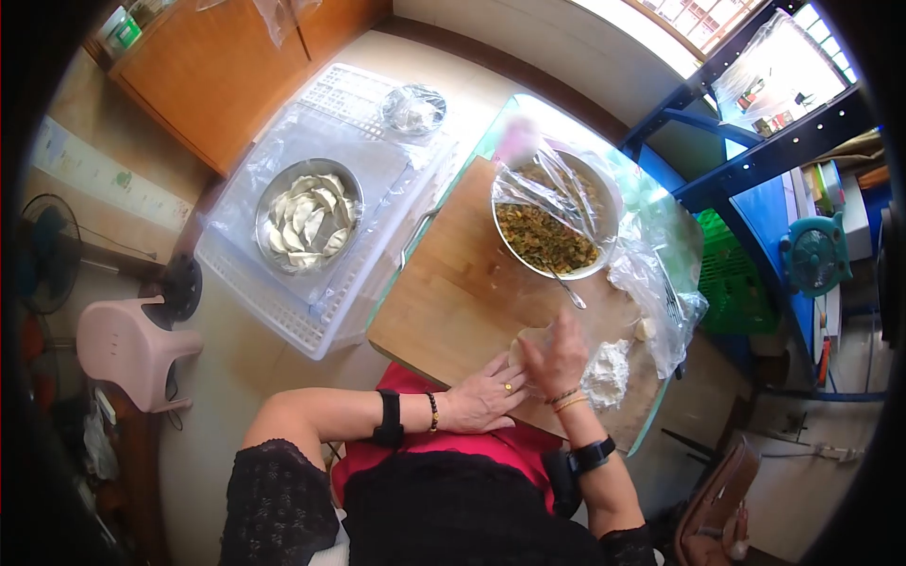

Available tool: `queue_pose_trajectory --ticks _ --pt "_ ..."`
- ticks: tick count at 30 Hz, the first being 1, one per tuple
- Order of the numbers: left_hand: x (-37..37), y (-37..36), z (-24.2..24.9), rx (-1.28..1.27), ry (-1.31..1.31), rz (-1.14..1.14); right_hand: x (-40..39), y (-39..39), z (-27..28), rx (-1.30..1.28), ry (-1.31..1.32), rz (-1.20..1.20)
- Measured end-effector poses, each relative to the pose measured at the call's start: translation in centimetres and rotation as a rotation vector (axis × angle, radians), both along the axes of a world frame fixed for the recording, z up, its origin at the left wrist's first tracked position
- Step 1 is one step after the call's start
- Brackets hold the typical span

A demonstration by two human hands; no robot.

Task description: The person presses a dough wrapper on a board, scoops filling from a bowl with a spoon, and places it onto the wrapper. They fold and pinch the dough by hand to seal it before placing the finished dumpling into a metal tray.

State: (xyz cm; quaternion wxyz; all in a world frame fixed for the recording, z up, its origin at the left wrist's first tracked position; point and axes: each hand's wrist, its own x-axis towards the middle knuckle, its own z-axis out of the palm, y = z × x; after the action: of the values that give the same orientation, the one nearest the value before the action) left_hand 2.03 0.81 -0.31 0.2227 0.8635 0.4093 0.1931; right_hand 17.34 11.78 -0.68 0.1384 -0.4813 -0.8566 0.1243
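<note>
My left hand lies with fingers stretched out at the near edge of the wooden board, its fingertips close to my right hand. My right hand is over the board, slightly blurred, its thumb apart from the fingers. Beside and partly under it shows a pale flat piece of dough; how the hand touches it is partly hidden. Right of this hand is a heap of white flour, with a small dough lump above it. A large bowl of chopped filling stands farther back, with a spoon at its near rim.
Plastic film partly covers the filling. More crumpled plastic lies at the board's right. On a white plastic crate to the left stands a metal bowl of dumplings. A pink stool and a green basket flank the area.
</note>
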Motion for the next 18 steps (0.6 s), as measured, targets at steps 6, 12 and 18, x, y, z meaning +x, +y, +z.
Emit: queue_pose_trajectory --ticks 6,12,18 --pt "0.3 0.5 0.4 0.018 -0.007 0.088 1.2 2.8 -0.8 0.006 0.195 -0.182" --pt "-0.6 -0.2 0.1 0.014 -0.003 0.079 -0.7 -1.9 1.9 0.028 0.026 0.206" --pt "-1.1 0.1 0.8 0.064 0.002 0.110 -0.2 2.1 -1.0 -0.018 0.093 -0.086"
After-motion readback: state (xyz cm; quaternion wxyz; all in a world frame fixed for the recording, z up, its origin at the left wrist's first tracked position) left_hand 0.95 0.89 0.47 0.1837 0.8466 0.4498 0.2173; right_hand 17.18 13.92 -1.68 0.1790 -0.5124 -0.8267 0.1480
